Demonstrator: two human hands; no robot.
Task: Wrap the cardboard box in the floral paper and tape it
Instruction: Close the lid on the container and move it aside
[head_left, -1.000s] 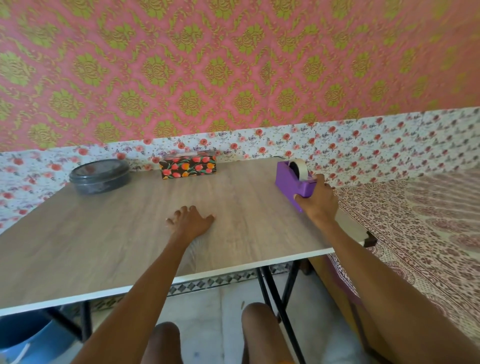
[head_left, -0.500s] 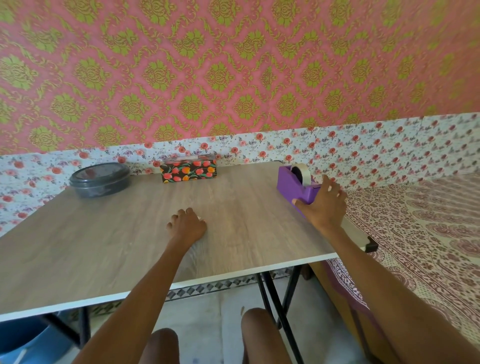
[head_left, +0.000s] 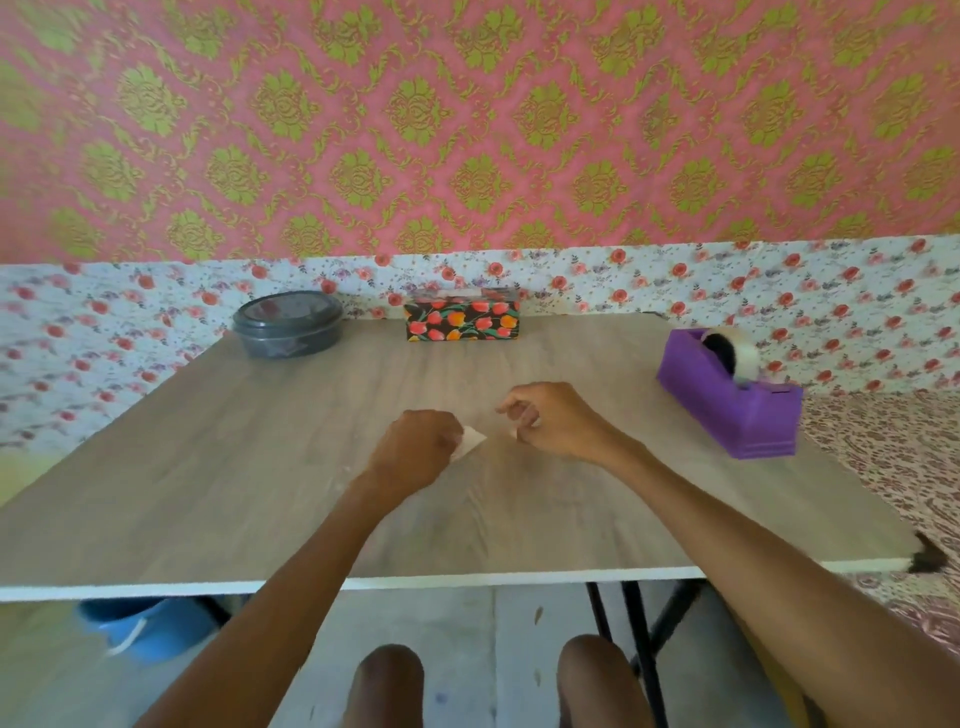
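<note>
Right hand (head_left: 558, 421) has left the tape dispenser (head_left: 727, 400), curled, hold unclear; left hand (head_left: 415, 447) pinches a pale scrap (head_left: 471, 441). The floral box (head_left: 462, 319) waits behind: taping likely next.

The wooden worktop (head_left: 208, 467) holds a dark round tub (head_left: 288, 325), a flowery box (head_left: 462, 321) and a purple tape holder (head_left: 727, 400).
</note>
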